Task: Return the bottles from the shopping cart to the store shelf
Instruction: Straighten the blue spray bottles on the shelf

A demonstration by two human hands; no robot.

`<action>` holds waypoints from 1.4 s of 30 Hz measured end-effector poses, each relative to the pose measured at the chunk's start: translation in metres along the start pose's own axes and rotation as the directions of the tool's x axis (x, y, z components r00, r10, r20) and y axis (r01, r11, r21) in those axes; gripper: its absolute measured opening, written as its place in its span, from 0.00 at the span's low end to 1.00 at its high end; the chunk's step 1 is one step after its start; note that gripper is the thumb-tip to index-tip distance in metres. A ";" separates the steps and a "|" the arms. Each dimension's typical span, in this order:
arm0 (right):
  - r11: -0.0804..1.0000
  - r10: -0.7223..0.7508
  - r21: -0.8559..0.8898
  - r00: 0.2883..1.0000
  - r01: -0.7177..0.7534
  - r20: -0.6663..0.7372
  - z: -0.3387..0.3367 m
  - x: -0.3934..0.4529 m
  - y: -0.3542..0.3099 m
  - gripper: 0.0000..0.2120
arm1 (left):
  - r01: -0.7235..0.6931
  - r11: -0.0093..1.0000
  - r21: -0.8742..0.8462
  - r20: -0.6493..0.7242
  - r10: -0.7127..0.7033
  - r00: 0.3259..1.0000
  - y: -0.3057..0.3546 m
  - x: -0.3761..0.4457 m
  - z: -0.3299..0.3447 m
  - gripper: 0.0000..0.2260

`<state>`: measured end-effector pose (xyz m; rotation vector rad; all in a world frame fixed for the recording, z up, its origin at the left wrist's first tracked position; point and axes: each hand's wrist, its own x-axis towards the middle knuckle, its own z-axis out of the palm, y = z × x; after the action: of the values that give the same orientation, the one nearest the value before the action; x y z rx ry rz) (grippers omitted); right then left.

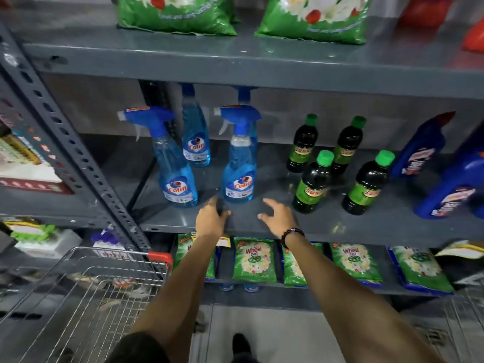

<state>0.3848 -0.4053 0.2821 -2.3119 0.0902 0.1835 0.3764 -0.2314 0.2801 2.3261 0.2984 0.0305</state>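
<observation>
1. Head view: left hand [211,218] and right hand [278,216] hover empty, fingers spread, at the grey shelf [340,226] edge.
2. Blue spray bottles [238,163] stand at 12 o'clock from the hands.
3. Shopping cart [86,292] sits at 8 o'clock.

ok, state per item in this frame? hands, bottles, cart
left hand: at shelf edge, fingers blurred, grip unclear
right hand: open, empty, over the shelf
spray bottles: upright on shelf, none held
green-capped bottles: four, upright, capped
shopping cart: beside shelf, contents unclear
</observation>
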 end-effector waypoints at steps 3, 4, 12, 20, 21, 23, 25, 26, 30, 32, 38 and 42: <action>0.994 0.016 0.106 1.000 -0.018 0.021 0.007 0.028 -0.014 0.31 | 0.002 0.994 -0.111 0.021 0.001 1.000 0.000 0.016 0.000 0.27; 0.991 0.025 0.133 0.999 -0.029 0.032 0.008 0.034 -0.017 0.31 | -0.001 0.989 -0.151 0.035 0.007 0.999 0.000 0.020 0.000 0.27; 0.977 -0.018 0.211 0.999 0.008 0.049 0.013 0.050 -0.021 0.23 | -0.027 0.978 -0.207 -0.003 0.027 1.000 0.000 0.036 0.002 0.19; 0.967 -0.031 0.252 0.999 0.036 -0.023 0.015 0.048 -0.014 0.14 | -0.029 0.973 -0.227 0.019 0.035 0.999 -0.006 0.037 0.003 0.16; 0.967 -0.033 0.251 0.999 0.038 -0.025 0.015 0.047 -0.013 0.14 | -0.031 0.973 -0.231 0.022 0.037 0.999 -0.006 0.036 0.003 0.16; 0.969 -0.039 0.244 0.999 0.045 -0.029 0.014 0.044 -0.011 0.14 | -0.038 0.970 -0.239 0.024 0.045 0.999 -0.006 0.033 0.004 0.16; 0.970 -0.044 0.237 0.998 0.051 -0.034 0.014 0.043 -0.009 0.14 | -0.044 0.968 -0.247 0.030 0.053 0.998 -0.006 0.033 0.005 0.17; 0.969 -0.047 0.240 0.998 0.055 -0.038 0.014 0.042 -0.008 0.14 | -0.050 0.968 -0.247 0.032 0.060 0.998 -0.006 0.033 0.005 0.17; 0.971 -0.065 0.230 0.998 0.068 -0.021 0.012 0.041 -0.010 0.15 | -0.049 0.968 -0.245 0.036 0.059 0.998 -0.005 0.034 0.006 0.17; 0.975 -0.072 0.211 0.997 0.068 0.009 0.012 0.041 -0.011 0.18 | -0.036 0.964 -0.263 0.042 0.049 0.998 -0.005 0.034 0.006 0.17; 0.979 -0.045 0.198 0.999 0.042 0.011 0.011 0.043 -0.014 0.17 | -0.031 0.961 -0.275 0.060 0.049 0.997 -0.005 0.033 0.004 0.20; 0.979 -0.040 0.203 0.999 0.036 0.014 0.011 0.044 -0.014 0.17 | -0.022 0.958 -0.286 0.071 0.044 0.996 -0.004 0.034 0.004 0.20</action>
<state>0.4285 -0.3881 0.2783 -2.1069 0.0531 0.1672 0.4086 -0.2237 0.2720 2.0396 0.2013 0.0003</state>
